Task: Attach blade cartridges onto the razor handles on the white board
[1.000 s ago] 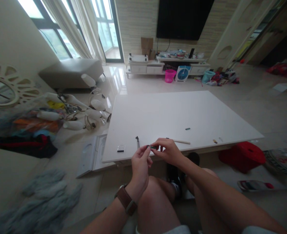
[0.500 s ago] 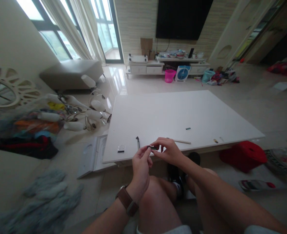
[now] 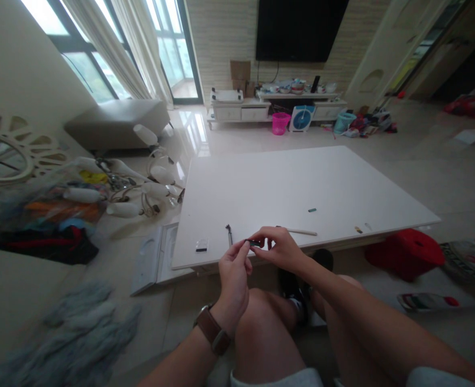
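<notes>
Both my hands meet over the near edge of the white table (image 3: 261, 188). Between their fingertips is a small dark, flat piece (image 3: 254, 243), too small to make out its kind. My left hand (image 3: 234, 263), with a brown watch on the wrist, pinches its left end. My right hand (image 3: 278, 246) grips the other end with thumb and fingers. Just beyond my left hand lies a thin dark tool (image 3: 229, 234). Past my right hand a pale stick (image 3: 302, 232) rests on the tabletop, its left end hidden behind the hand.
On the table are a small clear packet with a black strip (image 3: 201, 246), a small green piece (image 3: 312, 210) and a small yellow-and-dark piece (image 3: 358, 229). A red stool (image 3: 407, 255) stands beyond the right front edge. A white lamp fixture (image 3: 141, 188) lies left.
The view has shifted slightly. Both hands stay together at the table edge, still closed on the small dark piece, which is turned slightly.
</notes>
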Tool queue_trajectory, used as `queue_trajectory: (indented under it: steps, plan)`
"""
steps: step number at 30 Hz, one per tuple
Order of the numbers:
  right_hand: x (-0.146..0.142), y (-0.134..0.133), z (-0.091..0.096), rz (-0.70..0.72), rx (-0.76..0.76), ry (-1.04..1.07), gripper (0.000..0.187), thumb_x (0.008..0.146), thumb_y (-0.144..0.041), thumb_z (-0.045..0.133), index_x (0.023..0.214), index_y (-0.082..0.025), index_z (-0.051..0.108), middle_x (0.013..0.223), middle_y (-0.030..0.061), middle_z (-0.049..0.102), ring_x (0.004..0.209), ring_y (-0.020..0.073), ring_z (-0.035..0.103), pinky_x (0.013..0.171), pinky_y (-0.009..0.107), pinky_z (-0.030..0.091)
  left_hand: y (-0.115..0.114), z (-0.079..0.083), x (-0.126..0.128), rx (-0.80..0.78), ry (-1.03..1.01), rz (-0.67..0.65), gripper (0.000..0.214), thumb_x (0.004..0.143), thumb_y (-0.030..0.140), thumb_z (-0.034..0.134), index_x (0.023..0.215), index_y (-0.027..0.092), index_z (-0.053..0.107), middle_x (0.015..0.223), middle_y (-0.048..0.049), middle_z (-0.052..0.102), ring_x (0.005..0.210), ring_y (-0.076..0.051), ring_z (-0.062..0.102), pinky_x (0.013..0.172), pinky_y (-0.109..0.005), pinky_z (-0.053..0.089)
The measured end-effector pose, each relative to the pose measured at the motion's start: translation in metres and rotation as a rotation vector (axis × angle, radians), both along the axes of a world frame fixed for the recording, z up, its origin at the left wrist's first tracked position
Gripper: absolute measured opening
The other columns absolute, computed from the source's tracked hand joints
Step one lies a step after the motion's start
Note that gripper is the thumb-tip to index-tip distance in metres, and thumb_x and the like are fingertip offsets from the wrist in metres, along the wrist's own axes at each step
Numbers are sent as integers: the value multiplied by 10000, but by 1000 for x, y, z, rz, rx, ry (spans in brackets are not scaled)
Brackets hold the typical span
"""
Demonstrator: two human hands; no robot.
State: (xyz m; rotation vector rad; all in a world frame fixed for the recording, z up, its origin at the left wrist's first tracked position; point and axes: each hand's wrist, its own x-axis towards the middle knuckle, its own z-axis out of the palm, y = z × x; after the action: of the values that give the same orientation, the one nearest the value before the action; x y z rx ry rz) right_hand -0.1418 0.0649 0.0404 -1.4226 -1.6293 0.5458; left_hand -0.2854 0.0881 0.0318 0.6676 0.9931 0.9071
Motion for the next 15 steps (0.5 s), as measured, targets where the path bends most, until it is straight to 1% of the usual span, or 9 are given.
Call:
queue_trajectory:
  steps: [5,11,15]
  plan:
    - [-2,-2,2,-9,8,3,137,802,-176,689,930,-201,732,764,9,702,637,123,600,549,236,462,0,0,0,9,-7,23,494,630,457,840,957,118,691,475,85,460,417,-37,345,417,-180,217]
    - [-2,-2,2,-2,14,27,163,797,-146,676,936,-206,737,773,6,706,629,117,603,536,226,462,-1,0,0,18,-9,-1,485,671,454,823,998,121,694,467,88,442,420,-36,330,415,-175,195]
    - [-1,-1,2,-4,8,34,152,800,-163,678,932,-207,740,779,12,712,624,119,603,533,229,460,-1,0,0,5,-7,8,525,644,481,836,1008,124,710,467,89,432,419,-35,326,416,-176,189]
